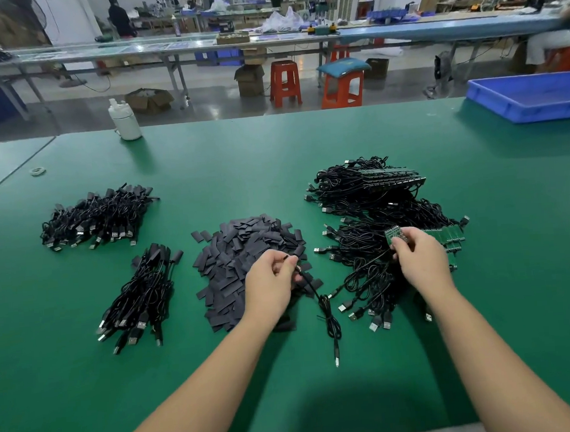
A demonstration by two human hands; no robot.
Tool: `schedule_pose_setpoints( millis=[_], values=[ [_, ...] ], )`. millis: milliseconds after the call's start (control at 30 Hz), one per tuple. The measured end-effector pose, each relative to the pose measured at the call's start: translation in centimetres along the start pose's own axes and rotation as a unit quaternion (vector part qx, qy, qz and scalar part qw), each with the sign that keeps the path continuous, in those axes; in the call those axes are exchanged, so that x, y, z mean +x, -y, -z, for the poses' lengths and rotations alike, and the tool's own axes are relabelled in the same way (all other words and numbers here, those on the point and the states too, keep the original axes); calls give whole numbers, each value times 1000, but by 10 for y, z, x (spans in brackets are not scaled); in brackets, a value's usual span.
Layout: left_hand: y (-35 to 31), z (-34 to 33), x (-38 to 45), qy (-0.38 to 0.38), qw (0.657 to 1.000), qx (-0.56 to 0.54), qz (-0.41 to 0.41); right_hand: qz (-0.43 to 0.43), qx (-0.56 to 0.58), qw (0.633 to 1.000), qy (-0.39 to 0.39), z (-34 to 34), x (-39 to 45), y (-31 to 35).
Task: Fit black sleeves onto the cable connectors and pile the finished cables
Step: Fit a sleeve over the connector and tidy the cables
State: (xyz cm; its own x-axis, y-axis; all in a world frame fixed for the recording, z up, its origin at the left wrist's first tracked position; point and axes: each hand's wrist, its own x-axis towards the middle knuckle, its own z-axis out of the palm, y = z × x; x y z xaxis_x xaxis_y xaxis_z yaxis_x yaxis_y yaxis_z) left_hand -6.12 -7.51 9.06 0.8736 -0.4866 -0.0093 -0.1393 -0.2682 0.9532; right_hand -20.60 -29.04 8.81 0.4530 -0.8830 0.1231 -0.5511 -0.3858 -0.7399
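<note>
Green worktop (305,141), viewed from its near edge. Toward the left edge, far pile of finished cables (98,216): bundle's long axis runs left-near to right-far, USB plugs along the nearer side, sleeved ends toward the far side. Nearer, a second finished pile (141,295), long axis near-left to far-right, plugs fanned toward the near edge, sleeved ends at the far right tip. White bottle (125,119) stands upright by the far edge, left of centre; a small ring-like item (38,171) lies near the far-left corner, too small to identify. Centre: heap of black sleeves (243,258), flat short strips lying every way, no common direction. Left hand (272,285) over the heap's right near side, fingers curled, thumb and fingertips pinching the end of a black cable (326,308); the cable runs from the hand down toward the near edge, looped midway, its USB plug pointing at the near edge. Right of centre: big tangle of unfinished cables (372,244), plugs mostly pointing left and near, small green boards at its right side. Right hand (419,257) above this tangle, fingers curled round a green circuit board (395,235), board end pointing far-left. Blue tray (530,99) at the far-right corner.
</note>
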Motion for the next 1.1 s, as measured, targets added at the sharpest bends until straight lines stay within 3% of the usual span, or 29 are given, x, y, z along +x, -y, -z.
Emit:
schedule_pose_setpoints(
  millis=[100, 167, 300, 333, 400, 467, 500, 567, 733, 800, 867, 1000, 1100],
  values=[
    [-2, 4, -1, 46, 998, -48, 0, 10, -126, 992, 9, 3, 6, 0],
    [-3, 7, -1, 58, 998, -15, -24, 16, -193, 981, -5, 3, 5, 2],
    [-5, 10, 1, 80, 995, 22, -55, 149, -160, 971, -100, -7, -13, 15],
    [-7, 11, 2, 88, 995, 16, -55, 169, -119, 976, -69, -12, -20, 23],
    [-10, 12, 4, 93, 994, 6, -50, 147, -21, 985, 88, -24, -36, 42],
    [-11, 15, 6, 85, 996, 0, -42, 97, 71, 959, 258, -38, -57, 58],
    [-12, 17, 7, 80, 996, -6, -35, 79, 109, 943, 303, -46, -65, 62],
    [-9, 24, 10, 85, 996, -35, -7, 68, 149, 933, 321, -63, -76, 63],
    [12, 43, 9, 125, 989, -52, 52, 18, 202, 938, 282, -92, -84, 61],
    [25, 46, 9, 100, 994, 26, 35, -7, 212, 939, 270, -97, -84, 57],
    [37, 48, 7, 90, 979, 180, -25, -32, 231, 934, 269, -100, -84, 54],
    [60, 46, -2, 142, 877, 439, -133, -62, 227, 931, 279, -106, -82, 51],
    [74, 42, -5, 150, 849, 482, -156, -67, 222, 929, 289, -109, -80, 47]
  ],
)
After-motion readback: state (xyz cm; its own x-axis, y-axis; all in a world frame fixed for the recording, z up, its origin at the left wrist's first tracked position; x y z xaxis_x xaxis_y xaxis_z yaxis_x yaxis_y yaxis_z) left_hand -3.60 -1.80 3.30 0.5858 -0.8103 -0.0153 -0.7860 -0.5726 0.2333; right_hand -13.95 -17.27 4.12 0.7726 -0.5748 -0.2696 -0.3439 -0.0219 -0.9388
